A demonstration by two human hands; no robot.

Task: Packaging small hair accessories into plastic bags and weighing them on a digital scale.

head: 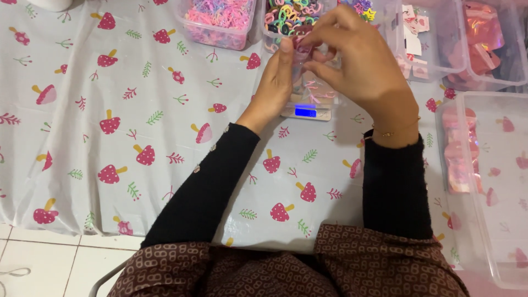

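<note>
Both hands are raised together over a small silver digital scale with a glowing blue display (306,112), which is sitting on the worktop (165,137) under a pale plastic cloth printed with red mushrooms and green sprigs. The left hand (275,88) is standing edge-up, fingers mostly straight, thumb tip pressing against a small clear plastic pouch holding pink elastic hair bands (308,82). The right hand (363,66) is curling in from the other side, fingertips pinching the pouch's top edge near the left thumb. The pouch is hanging between the two hands, just above the scale; whether it is touching the scale platform I cannot tell.

Behind the hands, a clear plastic tub of pastel pink and purple hair bands (217,22) is sitting beside a clear tub of mixed bright-coloured hair bands (291,16). Further right, a clear box of small white and pink cards (418,44) and a clear bin of shiny pink foil pouches (489,38) are standing side by side. A large clear bin with a few pink pouches (473,181) is lying near the right forearm. Both arms are wearing black knit sleeves; a thin gold bracelet (393,132) is circling the right wrist.
</note>
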